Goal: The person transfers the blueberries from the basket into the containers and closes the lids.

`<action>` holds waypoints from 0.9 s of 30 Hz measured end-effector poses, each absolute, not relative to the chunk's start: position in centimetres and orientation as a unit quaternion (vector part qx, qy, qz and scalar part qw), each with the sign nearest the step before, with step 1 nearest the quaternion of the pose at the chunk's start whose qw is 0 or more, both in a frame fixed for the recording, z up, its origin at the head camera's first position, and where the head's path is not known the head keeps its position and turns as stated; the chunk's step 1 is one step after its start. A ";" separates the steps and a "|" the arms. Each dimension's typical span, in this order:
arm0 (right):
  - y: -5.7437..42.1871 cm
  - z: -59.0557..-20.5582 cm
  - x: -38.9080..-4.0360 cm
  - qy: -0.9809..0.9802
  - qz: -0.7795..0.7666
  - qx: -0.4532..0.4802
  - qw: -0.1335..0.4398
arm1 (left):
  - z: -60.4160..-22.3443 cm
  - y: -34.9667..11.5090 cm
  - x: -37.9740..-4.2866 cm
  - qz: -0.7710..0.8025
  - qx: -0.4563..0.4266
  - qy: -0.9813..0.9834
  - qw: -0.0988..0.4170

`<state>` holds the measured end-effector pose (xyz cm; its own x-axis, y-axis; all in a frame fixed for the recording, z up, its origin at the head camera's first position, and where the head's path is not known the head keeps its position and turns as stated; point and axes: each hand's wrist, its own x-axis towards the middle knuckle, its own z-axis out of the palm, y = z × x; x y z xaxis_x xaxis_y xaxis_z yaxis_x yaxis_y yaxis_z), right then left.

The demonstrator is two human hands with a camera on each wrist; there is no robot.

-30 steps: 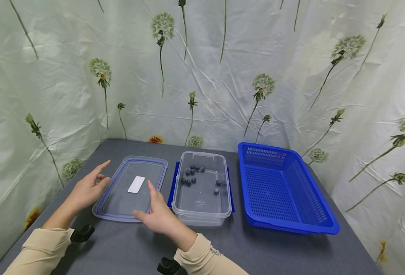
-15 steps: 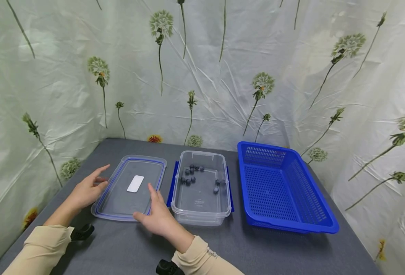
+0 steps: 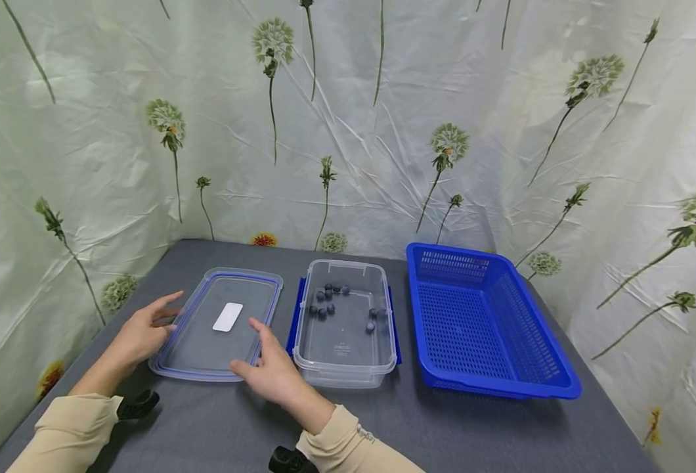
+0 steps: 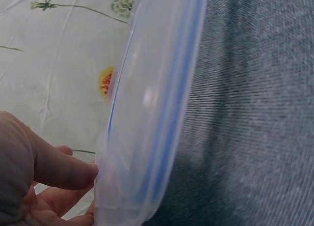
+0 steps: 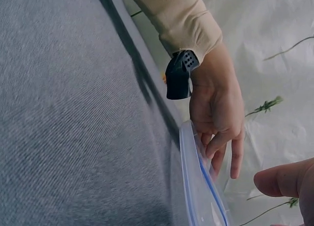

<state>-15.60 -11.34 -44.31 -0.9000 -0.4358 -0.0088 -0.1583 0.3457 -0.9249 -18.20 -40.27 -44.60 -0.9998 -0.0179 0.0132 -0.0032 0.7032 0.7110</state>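
Observation:
In the head view, a clear lid with a blue sealing strip (image 3: 197,358) and a white label (image 3: 227,316) lies at the left. My left hand (image 3: 141,336) holds its left edge; the left wrist view shows the thumb (image 4: 73,174) at the rim and the other fingers partly hidden behind it. My right hand (image 3: 274,371) hovers over the lid's near right corner, fingers spread and holding nothing. In the right wrist view its thumb (image 5: 282,182) stands apart from the lid. Beside it is a clear plastic container (image 3: 345,358) with several blueberries (image 3: 322,314) inside.
At the right of the grey-covered table (image 3: 442,440) stands an empty blue perforated basket (image 3: 490,387). Blue side latches (image 3: 295,322) fold out from the container. A dandelion-print curtain (image 3: 360,131) hangs behind and around the table.
My left hand has come onto the lid's left edge, and the lid has slid slightly left, away from the container. The right hand has barely moved. The container and basket stay put.

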 end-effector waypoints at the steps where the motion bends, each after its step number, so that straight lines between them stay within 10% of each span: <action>1: -11.3 -44.2 -15.6 0.810 -0.542 -0.185 0.128 | -44.5 -40.3 -18.1 -0.387 0.006 -0.922 0.011; 27: -0.6 -37.9 -14.6 0.726 -0.637 -0.241 0.094 | -37.3 -32.6 -15.4 -0.509 -0.062 -0.852 0.104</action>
